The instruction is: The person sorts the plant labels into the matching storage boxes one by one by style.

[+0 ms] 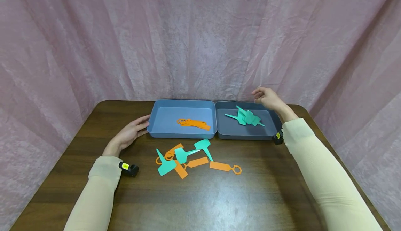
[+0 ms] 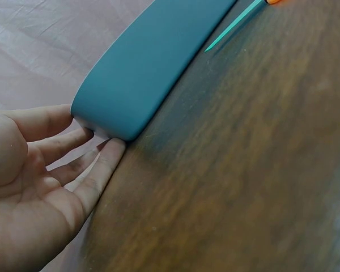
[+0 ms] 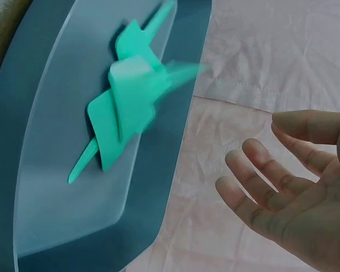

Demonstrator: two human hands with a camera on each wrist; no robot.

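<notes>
My left hand (image 1: pixel 130 131) touches the left wall of the light blue tray (image 1: pixel 163 116) with nearly straight fingertips. Several orange loop tags (image 1: pixel 200 124) lie in that tray. Over the back of the dark grey tray (image 1: pixel 230 130), my right hand (image 1: pixel 268 98) hovers with loosely bent fingers and nothing in them. Below it, several green T-shaped plant labels (image 1: pixel 250 117) overlap in the tray. One green label (image 3: pixel 133 85) looks blurred on top of that pile in the right wrist view. Thumb and fingertips of the right hand (image 3: pixel 294 187) are apart there.
On the brown table (image 1: pixel 150 199), in front of the trays, lie loose green labels (image 1: pixel 166 167) and orange tags (image 1: pixel 219 166), some overlapping. The two trays stand side by side. A pink curtain (image 1: pixel 188 43) hangs behind the table.
</notes>
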